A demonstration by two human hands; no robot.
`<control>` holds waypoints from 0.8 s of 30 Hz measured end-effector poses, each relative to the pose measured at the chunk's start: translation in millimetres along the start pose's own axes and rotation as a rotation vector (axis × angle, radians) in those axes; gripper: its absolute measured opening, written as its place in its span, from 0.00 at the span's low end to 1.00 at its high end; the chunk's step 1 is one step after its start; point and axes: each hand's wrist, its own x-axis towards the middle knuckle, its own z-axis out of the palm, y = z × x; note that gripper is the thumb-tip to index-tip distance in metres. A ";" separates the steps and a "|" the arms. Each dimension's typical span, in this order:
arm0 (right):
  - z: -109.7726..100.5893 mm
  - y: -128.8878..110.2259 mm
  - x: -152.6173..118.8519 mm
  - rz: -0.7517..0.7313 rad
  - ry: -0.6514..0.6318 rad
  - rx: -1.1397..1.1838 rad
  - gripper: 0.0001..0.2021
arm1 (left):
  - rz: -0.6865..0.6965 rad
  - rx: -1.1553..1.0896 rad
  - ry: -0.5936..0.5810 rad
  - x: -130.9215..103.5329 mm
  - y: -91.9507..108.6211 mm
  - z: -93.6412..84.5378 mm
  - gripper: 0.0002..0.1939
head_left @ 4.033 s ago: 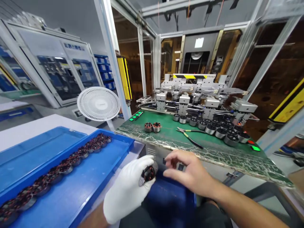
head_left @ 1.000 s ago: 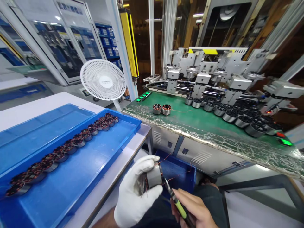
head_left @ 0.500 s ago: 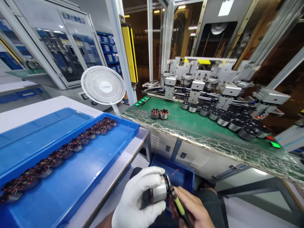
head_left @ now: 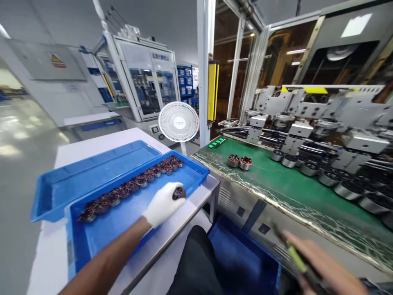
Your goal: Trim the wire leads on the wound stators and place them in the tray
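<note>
One wound stator (head_left: 179, 193) sits pinched in the gloved left hand (head_left: 162, 203), arm outstretched over the front blue tray (head_left: 196, 180) beside its single row of stators (head_left: 135, 183). Two trays lie stacked. Blurred right hand (head_left: 325, 266) grips green-handled cutters (head_left: 291, 254) low down.

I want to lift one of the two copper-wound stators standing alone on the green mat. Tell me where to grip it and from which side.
Take the nearer copper-wound stator by its round metal outer wall, coming from above. It stands upright on the green mat with windings facing up, and its twin seems to touch its right side, so pinch front to back.
</note>
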 end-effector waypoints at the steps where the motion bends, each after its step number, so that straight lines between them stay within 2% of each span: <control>1: -11.6 17.4 15.3 0.032 0.064 -0.084 0.31 | -0.069 0.037 0.020 18.1 -19.0 -2.5 0.17; 3: -29.6 54.6 46.6 0.114 0.089 -0.200 0.30 | -0.190 0.084 0.037 48.3 -54.0 -2.7 0.11; 5: -38.0 89.8 72.0 0.238 0.073 -0.217 0.30 | -0.286 0.105 0.050 70.0 -81.3 3.1 0.15; 7: -37.5 116.2 86.9 0.406 0.024 -0.200 0.31 | -0.374 0.115 0.074 86.0 -100.8 13.7 0.15; 9: -32.1 130.2 91.8 0.521 -0.024 -0.196 0.30 | -0.450 0.118 0.126 99.0 -114.6 27.0 0.15; 13: -23.8 129.9 87.8 0.484 -0.024 -0.227 0.24 | -0.554 0.109 0.275 117.6 -132.9 51.2 0.22; 17: -25.2 122.8 87.3 0.457 -0.015 -0.255 0.25 | -0.557 0.117 0.304 122.9 -142.3 60.6 0.23; 19: -26.1 121.6 89.1 0.482 -0.040 -0.261 0.27 | -0.494 0.124 0.253 123.2 -142.4 62.5 0.20; 24: -24.9 118.5 91.4 0.507 -0.060 -0.299 0.33 | -0.224 0.114 0.008 123.2 -132.8 75.7 0.17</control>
